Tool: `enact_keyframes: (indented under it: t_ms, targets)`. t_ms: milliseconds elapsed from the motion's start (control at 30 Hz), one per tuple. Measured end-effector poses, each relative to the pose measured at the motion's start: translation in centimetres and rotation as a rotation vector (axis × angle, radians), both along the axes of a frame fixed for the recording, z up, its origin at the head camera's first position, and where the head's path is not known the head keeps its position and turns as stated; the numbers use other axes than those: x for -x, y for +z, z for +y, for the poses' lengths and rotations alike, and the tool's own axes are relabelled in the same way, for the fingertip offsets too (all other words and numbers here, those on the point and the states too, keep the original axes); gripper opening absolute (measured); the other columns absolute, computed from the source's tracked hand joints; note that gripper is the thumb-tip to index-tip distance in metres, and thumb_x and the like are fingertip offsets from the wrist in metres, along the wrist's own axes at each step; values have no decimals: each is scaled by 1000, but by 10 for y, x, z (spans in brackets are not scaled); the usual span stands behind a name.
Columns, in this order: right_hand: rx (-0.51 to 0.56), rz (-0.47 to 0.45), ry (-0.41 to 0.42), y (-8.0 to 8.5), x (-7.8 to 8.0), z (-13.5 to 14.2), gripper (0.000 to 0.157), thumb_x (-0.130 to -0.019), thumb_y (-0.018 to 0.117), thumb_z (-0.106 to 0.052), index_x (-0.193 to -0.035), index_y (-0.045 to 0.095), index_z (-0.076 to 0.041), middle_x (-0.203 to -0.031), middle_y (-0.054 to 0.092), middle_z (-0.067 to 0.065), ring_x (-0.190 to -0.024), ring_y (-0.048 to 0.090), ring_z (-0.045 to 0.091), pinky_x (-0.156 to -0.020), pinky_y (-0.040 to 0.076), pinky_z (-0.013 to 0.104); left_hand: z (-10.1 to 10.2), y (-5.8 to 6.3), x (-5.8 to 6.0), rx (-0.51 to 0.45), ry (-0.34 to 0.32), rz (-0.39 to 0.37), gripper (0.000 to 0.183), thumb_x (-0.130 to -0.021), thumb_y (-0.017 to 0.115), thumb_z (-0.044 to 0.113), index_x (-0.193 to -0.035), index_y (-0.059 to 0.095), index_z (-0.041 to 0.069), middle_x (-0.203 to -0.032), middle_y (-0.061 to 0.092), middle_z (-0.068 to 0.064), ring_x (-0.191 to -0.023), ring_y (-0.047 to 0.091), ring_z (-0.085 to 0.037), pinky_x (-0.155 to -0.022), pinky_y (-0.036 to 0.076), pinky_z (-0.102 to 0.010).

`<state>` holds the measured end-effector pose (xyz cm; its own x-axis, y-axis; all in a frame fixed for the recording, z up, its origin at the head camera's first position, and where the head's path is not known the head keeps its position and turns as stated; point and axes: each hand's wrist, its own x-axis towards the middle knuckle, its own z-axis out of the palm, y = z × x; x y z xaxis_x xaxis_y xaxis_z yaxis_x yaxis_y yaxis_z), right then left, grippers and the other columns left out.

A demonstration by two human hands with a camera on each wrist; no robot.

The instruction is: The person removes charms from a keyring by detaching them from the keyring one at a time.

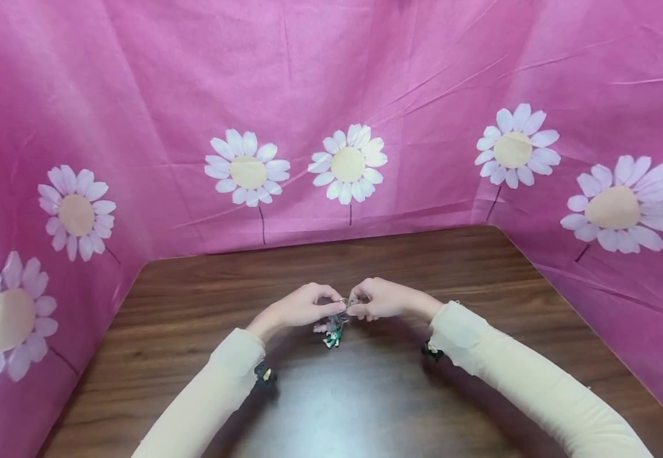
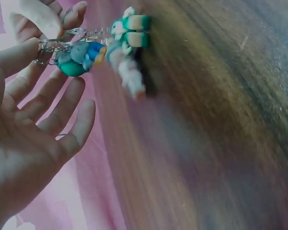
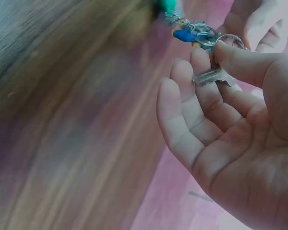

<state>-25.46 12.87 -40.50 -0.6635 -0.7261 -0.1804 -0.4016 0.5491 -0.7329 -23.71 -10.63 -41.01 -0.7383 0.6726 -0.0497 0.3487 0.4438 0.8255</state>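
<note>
Both hands meet over the middle of the table around a bunch of metal key rings (image 3: pixel 204 34). My left hand (image 1: pixel 302 306) pinches the rings between thumb and forefinger, its other fingers spread loosely. From the other side, my right hand (image 1: pixel 385 298) pinches a ring with thumb and forefinger, and a silver key (image 3: pixel 213 76) lies against its fingers. Small figurine charms hang from the rings: a green-and-cream one (image 2: pixel 132 31), a blurred pale pink one (image 2: pixel 128 74) and a blue one with grey (image 2: pixel 89 51). The thumbs partly hide the rings.
The brown wood-grain table (image 1: pixel 331 394) spreads around the hands. A pink cloth (image 1: pixel 182 114) with white daisies stands along its back and both sides. Dark wrist devices sit under both pale sleeves (image 1: pixel 217 375).
</note>
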Motion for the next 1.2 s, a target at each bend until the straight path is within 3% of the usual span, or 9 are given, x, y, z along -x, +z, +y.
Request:
enact_keyframes:
  t_ms: [67, 167, 267, 433, 633, 800, 1033, 1200]
  targets:
    - [14, 2, 24, 4, -3, -3, 17, -100, 67, -20, -94, 70, -3, -78, 71, 15, -69, 68, 31, -62, 58, 35, -6, 2, -4, -32, -1, 8, 23, -103, 62, 26, -112, 73, 8, -98, 74, -5, -87, 68, -19, -88, 53, -34]
    - [25, -3, 62, 13, -9, -5, 19, -100, 67, -22, -96, 71, -4, -79, 72, 12, -71, 68, 27, -64, 58, 34, -14, 8, -11, -86, -19, -45, 23, -104, 61, 26, -113, 73, 10, -103, 74, -4, -99, 67, -14, -94, 51, -36]
    - [47, 8, 93, 25, -12, -3, 17, -100, 68, -21, -96, 73, -6, -76, 71, 5, -69, 68, 24, -65, 59, 40, -22, 16, -19, -98, -20, -40, 21, -103, 61, 27, -114, 73, 14, -103, 74, -2, -99, 65, -13, -92, 51, -34]
    - [94, 6, 125, 54, -19, -1, 9, -98, 69, -16, -99, 78, -12, -75, 71, -4, -67, 69, 21, -65, 60, 44, -30, 32, -34, -110, 5, 96, 19, -103, 62, 23, -116, 72, 14, -101, 72, 5, -87, 66, -14, -78, 52, -31]
    - [144, -42, 152, 79, -28, -4, 11, -99, 69, -16, -104, 78, -12, -76, 72, -1, -69, 69, 22, -65, 60, 37, -35, 51, -52, -214, 8, 67, 17, -102, 63, 18, -115, 72, 10, -99, 74, 0, -90, 70, -18, -85, 57, -34]
    - [210, -141, 147, 87, -37, -6, 9, -98, 70, -19, -102, 76, -13, -81, 73, 5, -73, 70, 25, -69, 61, 43, -39, 64, -62, -230, 19, 39, 14, -102, 64, 19, -113, 72, 15, -97, 74, 3, -95, 69, -17, -90, 55, -36]
    - [312, -228, 78, 93, -47, -3, 12, -98, 70, -19, -103, 75, -9, -93, 74, 13, -78, 67, 45, -74, 60, 48, -37, 73, -73, -227, 30, 72, 15, -101, 65, 22, -114, 73, 20, -102, 74, 8, -102, 67, -15, -94, 52, -36]
    - [376, -301, 55, 92, -51, -3, 13, -98, 67, -16, -101, 73, -5, -91, 72, 19, -73, 67, 34, -71, 60, 46, -33, 73, -78, -229, 40, 106, 14, -101, 67, 22, -113, 73, 22, -101, 73, 10, -100, 66, -14, -92, 52, -37]
